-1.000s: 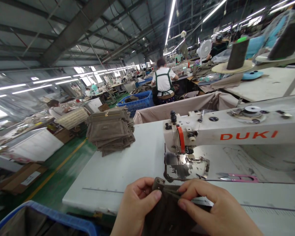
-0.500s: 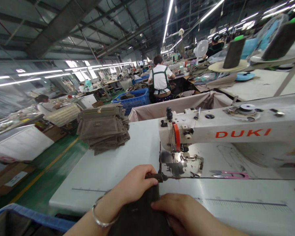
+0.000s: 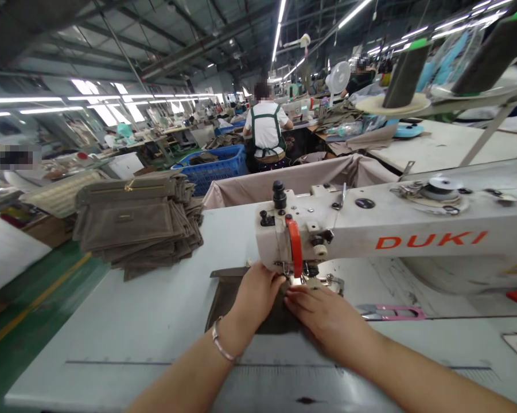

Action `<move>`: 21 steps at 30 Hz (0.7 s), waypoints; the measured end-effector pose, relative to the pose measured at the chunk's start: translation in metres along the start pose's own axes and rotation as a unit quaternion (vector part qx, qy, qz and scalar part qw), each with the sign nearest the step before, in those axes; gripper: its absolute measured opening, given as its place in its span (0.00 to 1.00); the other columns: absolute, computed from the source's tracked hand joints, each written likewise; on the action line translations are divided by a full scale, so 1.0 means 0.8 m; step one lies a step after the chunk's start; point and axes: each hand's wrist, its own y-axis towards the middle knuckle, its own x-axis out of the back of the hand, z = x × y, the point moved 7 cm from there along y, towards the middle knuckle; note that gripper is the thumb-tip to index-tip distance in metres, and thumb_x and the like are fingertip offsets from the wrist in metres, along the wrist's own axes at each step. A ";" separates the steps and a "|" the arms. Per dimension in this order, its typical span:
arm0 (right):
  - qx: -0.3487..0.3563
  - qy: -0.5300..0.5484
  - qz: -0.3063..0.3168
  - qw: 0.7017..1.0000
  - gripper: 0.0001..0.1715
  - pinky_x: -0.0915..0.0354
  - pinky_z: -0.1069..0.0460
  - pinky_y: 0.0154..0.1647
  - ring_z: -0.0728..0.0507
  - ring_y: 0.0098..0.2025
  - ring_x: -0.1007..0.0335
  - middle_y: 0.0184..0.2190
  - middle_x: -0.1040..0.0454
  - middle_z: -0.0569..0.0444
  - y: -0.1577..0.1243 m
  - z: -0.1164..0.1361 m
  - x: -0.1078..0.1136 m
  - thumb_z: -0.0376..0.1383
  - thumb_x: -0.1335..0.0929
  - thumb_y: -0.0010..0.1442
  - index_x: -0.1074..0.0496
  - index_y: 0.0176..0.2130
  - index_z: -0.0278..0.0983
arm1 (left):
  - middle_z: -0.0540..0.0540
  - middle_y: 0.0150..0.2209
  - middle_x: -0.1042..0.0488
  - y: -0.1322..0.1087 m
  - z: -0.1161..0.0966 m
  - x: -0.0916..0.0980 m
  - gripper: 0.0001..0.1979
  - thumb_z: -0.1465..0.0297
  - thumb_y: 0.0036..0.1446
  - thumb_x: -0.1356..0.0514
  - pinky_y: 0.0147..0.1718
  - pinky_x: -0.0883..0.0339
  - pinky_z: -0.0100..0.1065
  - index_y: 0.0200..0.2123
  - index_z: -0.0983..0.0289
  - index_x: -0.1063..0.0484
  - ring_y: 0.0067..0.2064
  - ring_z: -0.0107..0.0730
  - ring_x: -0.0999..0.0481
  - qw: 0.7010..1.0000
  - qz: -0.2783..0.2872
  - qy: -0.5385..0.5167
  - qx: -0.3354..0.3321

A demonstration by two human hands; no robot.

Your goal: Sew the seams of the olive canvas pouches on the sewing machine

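Matte cloth (image 3: 278, 320) moved to machine (image 3: 353, 226), left hand (image 3: 257, 293) pinching it, right hand (image 3: 325, 312) flattened atop

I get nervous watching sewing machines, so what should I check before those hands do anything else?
1. Left hand on the brown cloth: ok.
2. Right hand on the cloth too: ok, beside the machine's head.
3. Fingers well away from the stitching spot: not ok, both hands' fingertips are right up close to it.
4. Needle's place over the cloth: cannot tell, it is too small and partly hidden.
5. Pink snips apart from the cloth: ok, they lie off to the right.
6. Stack of brown pieces apart from the cloth: ok, it sits farther back on the left.
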 end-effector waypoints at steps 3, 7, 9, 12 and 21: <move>0.002 -0.007 -0.045 0.999 0.23 0.37 0.42 0.56 0.39 0.55 0.35 0.53 0.28 0.47 -0.010 0.003 -0.002 0.26 0.38 0.62 0.33 0.56 0.31 | 0.56 0.50 0.28 -0.030 -0.012 -0.001 0.13 0.76 0.61 0.42 0.56 0.37 0.43 0.48 0.61 0.28 0.53 0.41 0.31 0.998 0.012 -0.001 -0.063; 0.012 -0.013 -0.074 0.997 0.22 0.36 0.43 0.54 0.38 0.53 0.33 0.52 0.27 0.47 -0.012 0.008 0.000 0.29 0.37 0.61 0.31 0.54 0.30 | 0.57 0.53 0.30 -0.048 -0.020 0.001 0.17 0.77 0.62 0.43 0.58 0.37 0.44 0.54 0.63 0.33 0.56 0.40 0.32 0.990 0.010 0.021 -0.138; 0.022 -0.016 -0.086 0.996 0.20 0.37 0.44 0.54 0.39 0.52 0.33 0.50 0.26 0.47 -0.012 0.012 0.004 0.30 0.37 0.62 0.30 0.53 0.29 | 0.56 0.53 0.29 -0.048 -0.021 0.002 0.16 0.77 0.63 0.44 0.58 0.35 0.44 0.54 0.63 0.33 0.55 0.39 0.31 0.989 0.010 0.025 -0.147; 0.027 -0.025 -0.094 0.995 0.19 0.37 0.45 0.55 0.40 0.52 0.32 0.49 0.25 0.47 -0.012 0.016 0.007 0.31 0.36 0.62 0.30 0.52 0.29 | 0.56 0.53 0.28 -0.047 -0.023 0.005 0.16 0.77 0.63 0.44 0.57 0.34 0.43 0.53 0.63 0.33 0.55 0.38 0.30 0.988 0.007 0.027 -0.153; 0.031 -0.034 -0.077 0.996 0.22 0.35 0.45 0.51 0.39 0.51 0.32 0.51 0.26 0.45 -0.010 0.018 0.010 0.29 0.35 0.58 0.30 0.53 0.28 | 0.57 0.50 0.25 -0.043 -0.021 0.007 0.13 0.75 0.64 0.46 0.54 0.32 0.42 0.52 0.63 0.32 0.53 0.37 0.28 0.983 -0.014 0.023 -0.182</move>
